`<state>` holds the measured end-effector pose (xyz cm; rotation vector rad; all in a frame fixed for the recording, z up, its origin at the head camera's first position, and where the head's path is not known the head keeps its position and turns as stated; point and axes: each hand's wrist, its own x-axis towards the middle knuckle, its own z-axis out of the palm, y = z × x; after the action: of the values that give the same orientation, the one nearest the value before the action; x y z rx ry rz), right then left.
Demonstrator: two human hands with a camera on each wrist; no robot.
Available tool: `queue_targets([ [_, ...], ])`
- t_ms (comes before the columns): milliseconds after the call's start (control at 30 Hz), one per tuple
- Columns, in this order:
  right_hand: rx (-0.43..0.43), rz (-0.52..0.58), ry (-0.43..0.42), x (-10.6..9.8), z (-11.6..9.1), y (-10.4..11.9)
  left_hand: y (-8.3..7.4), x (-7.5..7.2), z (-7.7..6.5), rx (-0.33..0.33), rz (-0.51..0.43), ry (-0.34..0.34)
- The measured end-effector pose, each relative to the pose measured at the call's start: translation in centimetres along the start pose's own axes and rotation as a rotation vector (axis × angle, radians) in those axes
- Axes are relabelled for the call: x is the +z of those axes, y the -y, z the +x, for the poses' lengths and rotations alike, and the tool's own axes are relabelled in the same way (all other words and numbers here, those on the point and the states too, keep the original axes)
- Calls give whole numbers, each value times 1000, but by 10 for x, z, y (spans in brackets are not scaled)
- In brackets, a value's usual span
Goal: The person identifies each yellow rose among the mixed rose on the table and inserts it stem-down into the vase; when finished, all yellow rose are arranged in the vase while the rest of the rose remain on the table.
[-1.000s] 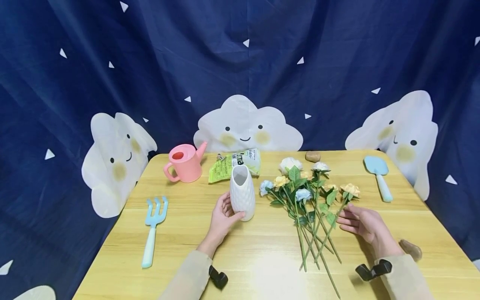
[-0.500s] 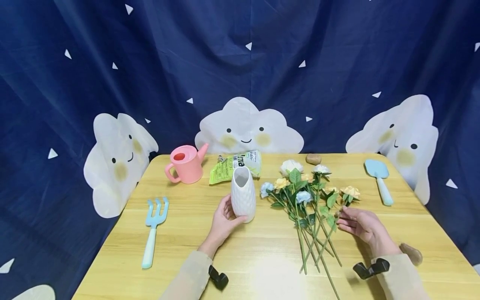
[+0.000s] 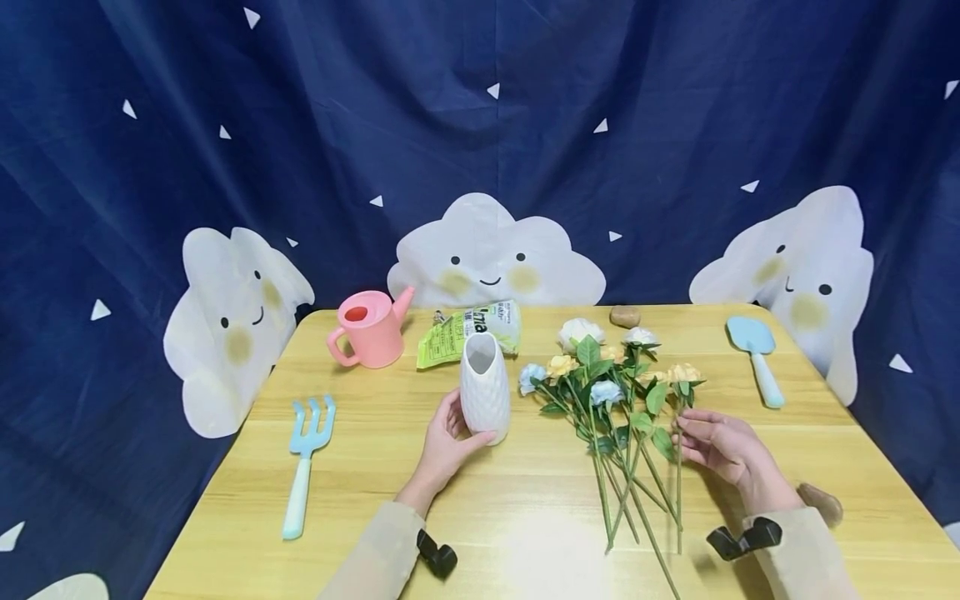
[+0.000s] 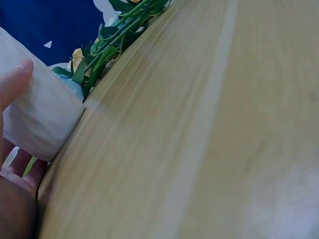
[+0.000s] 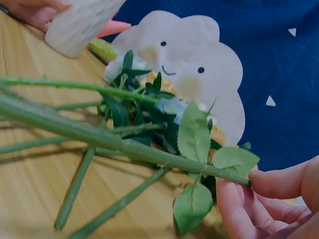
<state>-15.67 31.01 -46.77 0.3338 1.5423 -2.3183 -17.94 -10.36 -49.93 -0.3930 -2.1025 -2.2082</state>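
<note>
My left hand [image 3: 442, 446] grips the lower part of a white textured vase [image 3: 485, 392], which stands upright with its slanted mouth upward. In the left wrist view the thumb lies across the vase [image 4: 42, 109]. At the right, my right hand [image 3: 723, 450] pinches the stem of a yellow rose [image 3: 682, 373] between thumb and fingers. The right wrist view shows that green stem [image 5: 149, 154] running from the pinch across the other stems. Beside it lies a loose pile of artificial flowers with white [image 3: 579, 332], blue [image 3: 606, 392] and yellow blooms, their stems crossing toward the front.
A pink watering can [image 3: 371, 329] and a green-and-white bag [image 3: 468, 333] stand behind the vase. A blue hand fork [image 3: 306, 462] lies left, a blue trowel [image 3: 756, 358] right. One stone [image 3: 625, 316] rests at the back, another [image 3: 820, 503] near the right wrist.
My right hand has taken hold of the yellow rose's stem. The bloom has shifted slightly left and the stem has swung from slanting to nearly straight. The left hand still grips the vase.
</note>
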Motion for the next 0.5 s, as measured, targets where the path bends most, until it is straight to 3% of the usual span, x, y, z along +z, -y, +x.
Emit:
queue_targets([
  [500, -111, 54, 101, 17, -9, 16, 3, -1, 1, 5, 10, 12],
])
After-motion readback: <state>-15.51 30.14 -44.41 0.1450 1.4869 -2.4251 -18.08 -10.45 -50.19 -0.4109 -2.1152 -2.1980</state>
